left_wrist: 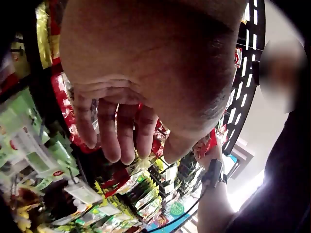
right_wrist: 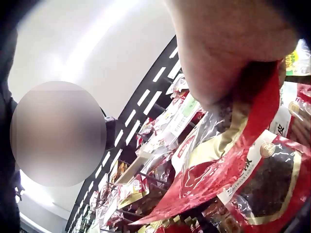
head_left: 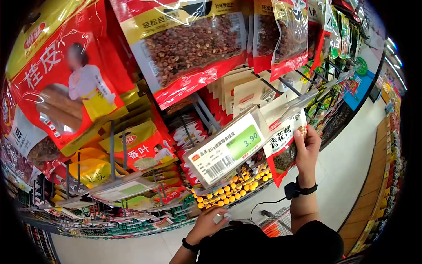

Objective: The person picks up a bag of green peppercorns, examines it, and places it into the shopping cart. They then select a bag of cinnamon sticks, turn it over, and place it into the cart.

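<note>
My right hand [head_left: 309, 147] grips the edge of a red-and-white spice packet [head_left: 282, 163] with dark contents in its clear window, thumb on the front face. In the right wrist view the packet's red bottom edge [right_wrist: 209, 182] angles down below the hand [right_wrist: 223, 58]. Just left of it, a price tag [head_left: 226, 147] reading 3.90 sits at the end of a display hook. Lower down, my left hand [head_left: 206, 226] hangs with its fingers loosely bent and nothing in them. Its relaxed fingers also show in the left wrist view, over blurred shelves of packets.
Large bags of reddish peppercorns [head_left: 198, 48] and a cinnamon bark bag [head_left: 66, 83] hang close on the upper left. Metal hooks [head_left: 290, 86] stick out among them. Below is a wire cart [head_left: 281, 220]; beyond runs a pale floor [head_left: 347, 176] beside a wooden shelf unit.
</note>
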`<control>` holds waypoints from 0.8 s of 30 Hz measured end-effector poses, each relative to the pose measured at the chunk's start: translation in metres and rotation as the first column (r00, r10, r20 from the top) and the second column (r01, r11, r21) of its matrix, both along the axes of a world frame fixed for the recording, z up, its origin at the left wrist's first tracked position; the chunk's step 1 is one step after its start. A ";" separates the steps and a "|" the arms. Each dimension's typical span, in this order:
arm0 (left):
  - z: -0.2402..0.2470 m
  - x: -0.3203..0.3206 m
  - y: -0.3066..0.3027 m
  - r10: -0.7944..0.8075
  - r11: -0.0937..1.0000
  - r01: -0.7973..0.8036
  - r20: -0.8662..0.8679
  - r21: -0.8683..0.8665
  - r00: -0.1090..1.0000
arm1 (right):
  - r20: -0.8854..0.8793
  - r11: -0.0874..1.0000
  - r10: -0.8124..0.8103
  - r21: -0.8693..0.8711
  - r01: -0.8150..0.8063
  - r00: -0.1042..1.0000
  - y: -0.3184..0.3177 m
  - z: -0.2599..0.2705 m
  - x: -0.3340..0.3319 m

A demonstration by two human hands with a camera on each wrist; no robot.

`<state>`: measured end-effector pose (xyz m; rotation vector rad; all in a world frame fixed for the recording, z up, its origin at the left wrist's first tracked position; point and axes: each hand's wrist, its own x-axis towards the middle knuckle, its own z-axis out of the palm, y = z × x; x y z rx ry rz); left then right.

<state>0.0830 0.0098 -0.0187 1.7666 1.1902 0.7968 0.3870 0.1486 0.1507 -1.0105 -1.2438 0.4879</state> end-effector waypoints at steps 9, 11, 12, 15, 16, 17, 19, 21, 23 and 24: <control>-0.003 0.016 0.017 0.006 0.995 -0.006 -0.001 0.100 1.000 | 0.102 0.998 0.020 -0.053 -0.015 0.995 0.008 0.010 0.016; -0.003 0.015 0.018 0.014 1.000 -0.015 0.029 0.028 0.999 | 0.103 0.999 0.033 -0.045 -0.029 0.994 0.008 0.010 0.017; -0.004 0.014 0.017 0.013 1.000 -0.013 0.041 -0.009 0.999 | 0.104 0.998 0.051 -0.049 -0.046 0.993 0.008 0.012 0.019; -0.014 0.012 0.015 -0.004 0.999 0.007 0.061 -0.046 0.998 | 0.133 0.996 0.067 -0.070 -0.058 0.989 0.011 0.010 0.025; -0.015 0.012 0.016 -0.014 0.999 0.017 0.062 -0.042 0.998 | 0.154 0.996 0.050 -0.080 -0.038 0.987 0.014 0.008 0.025; -0.016 0.013 0.017 -0.006 1.000 0.007 0.062 -0.017 0.998 | 0.166 0.996 0.047 -0.086 -0.033 0.985 0.017 0.005 0.025; -0.016 0.012 0.017 0.014 1.000 -0.016 0.058 0.026 0.998 | 0.149 0.993 0.096 -0.086 -0.084 0.984 0.021 0.007 0.017; -0.008 0.011 0.015 0.024 1.000 -0.025 0.061 0.013 0.998 | 0.166 0.994 0.083 -0.084 -0.070 0.983 0.025 0.005 0.010; -0.005 0.010 0.012 0.025 1.000 -0.025 0.069 0.008 0.997 | 0.149 0.993 0.084 -0.092 -0.071 0.985 0.026 0.006 0.003; -0.004 0.009 0.011 0.022 1.000 -0.023 0.074 0.015 0.997 | 0.123 0.992 0.091 -0.096 -0.080 0.988 0.026 0.008 -0.002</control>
